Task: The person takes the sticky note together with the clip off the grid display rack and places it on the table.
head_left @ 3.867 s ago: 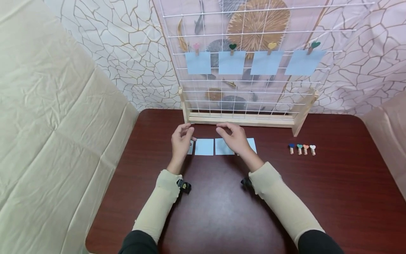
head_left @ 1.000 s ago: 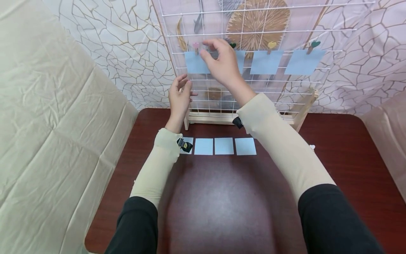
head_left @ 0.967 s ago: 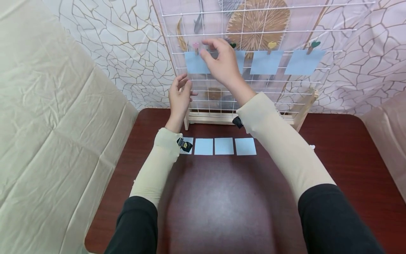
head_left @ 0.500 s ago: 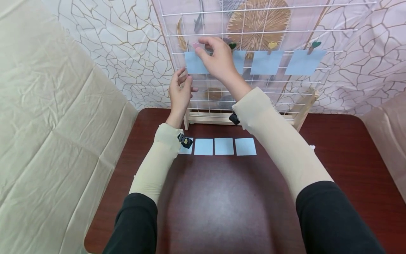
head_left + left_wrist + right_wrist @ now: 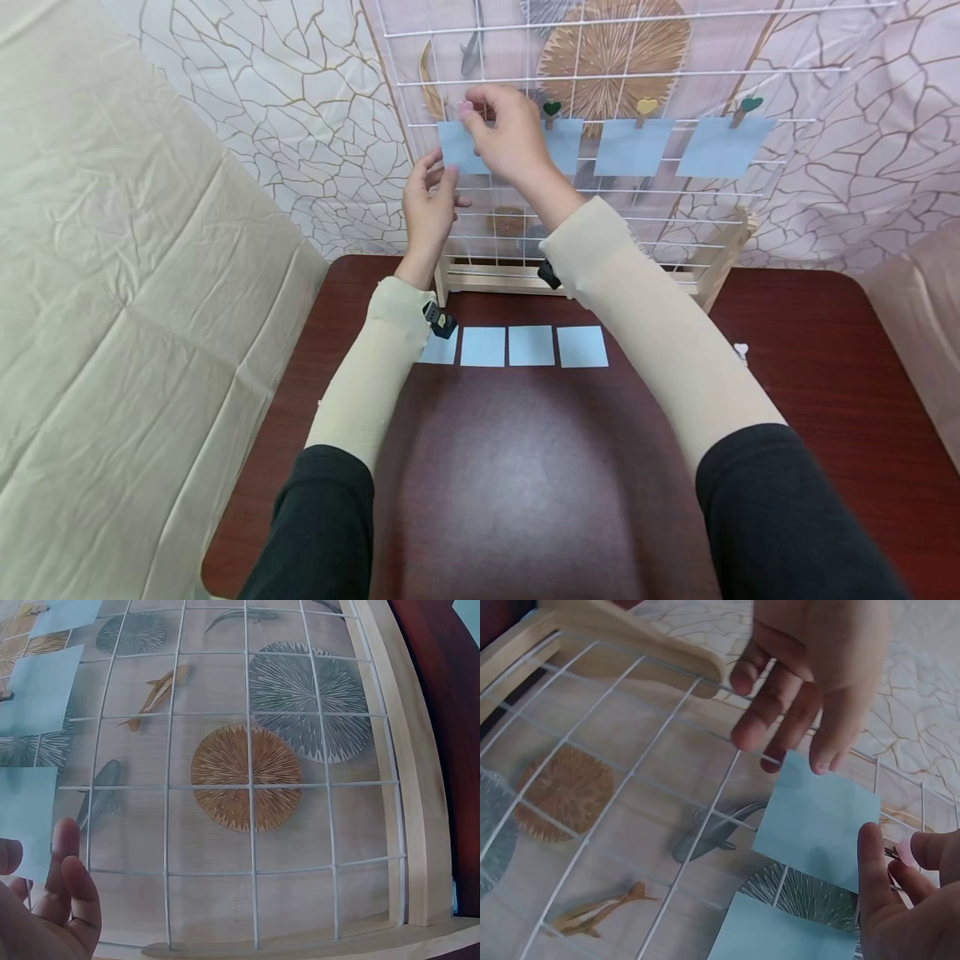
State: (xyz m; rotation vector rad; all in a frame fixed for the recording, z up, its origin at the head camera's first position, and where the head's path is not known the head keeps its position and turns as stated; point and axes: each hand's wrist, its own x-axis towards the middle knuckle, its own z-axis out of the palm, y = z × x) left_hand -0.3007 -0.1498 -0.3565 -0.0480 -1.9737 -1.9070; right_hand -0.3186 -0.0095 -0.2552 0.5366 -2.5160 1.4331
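My right hand (image 5: 510, 137) pinches the pink heart clothespin (image 5: 905, 851) between thumb and index finger, at the top of the leftmost hanging blue paper square (image 5: 459, 150). At that square's lower left corner is my left hand (image 5: 429, 208), its thumb overlapping the lower edge and its index finger at the side, apparently pinching the corner. The paper hangs on a white wire grid (image 5: 592, 77). Beside it hang more blue squares, held by a dark green heart clothespin (image 5: 551, 109), a yellow one (image 5: 646, 108) and another green one (image 5: 750, 105).
On the brown table (image 5: 540, 467) several blue paper squares (image 5: 483, 347) lie in a row before the grid's wooden base (image 5: 510, 280). A white heart clothespin (image 5: 741, 350) shows past my right sleeve, which hides the other clothespins. A patterned cloth (image 5: 300, 125) hangs behind.
Both hands have risen from above the table to the grid. Over the last second my right hand has moved left onto the pink clothespin, and my left hand up to the paper's lower corner.
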